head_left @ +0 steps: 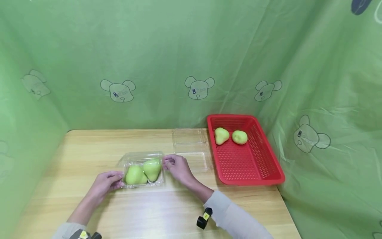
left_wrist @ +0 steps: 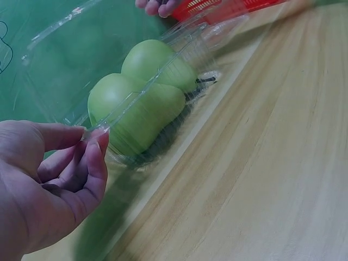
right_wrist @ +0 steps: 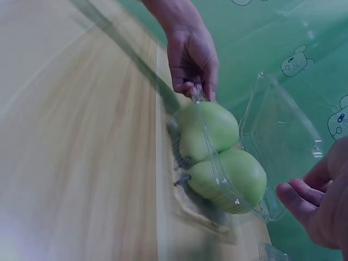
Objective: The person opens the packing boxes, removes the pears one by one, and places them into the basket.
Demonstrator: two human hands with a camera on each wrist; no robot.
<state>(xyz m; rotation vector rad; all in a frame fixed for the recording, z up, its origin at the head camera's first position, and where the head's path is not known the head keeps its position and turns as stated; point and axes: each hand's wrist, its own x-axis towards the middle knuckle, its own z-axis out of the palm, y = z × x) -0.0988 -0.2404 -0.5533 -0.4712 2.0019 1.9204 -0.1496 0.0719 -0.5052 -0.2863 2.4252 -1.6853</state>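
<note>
A clear plastic clamshell box (head_left: 143, 184) holds two green pears (head_left: 135, 175) side by side, stems toward the front edge. Its transparent lid (right_wrist: 283, 130) stands raised at the back. My left hand (head_left: 106, 182) pinches the box's left rim between thumb and fingertips, plainly seen in the left wrist view. At the other end is my right hand (head_left: 179, 168), fingers loosely bent beside the lid's right side. In the right wrist view these fingers (right_wrist: 296, 198) look apart from the plastic, with nothing between them.
Behind my right hand, another clear clamshell box (head_left: 191, 136) lies spread open on the wooden table (head_left: 149, 212). A red perforated basket (head_left: 253, 182) stands at the right with two more pears (head_left: 222, 136) inside. Green curtain (head_left: 167, 49) hangs around the table's back and sides.
</note>
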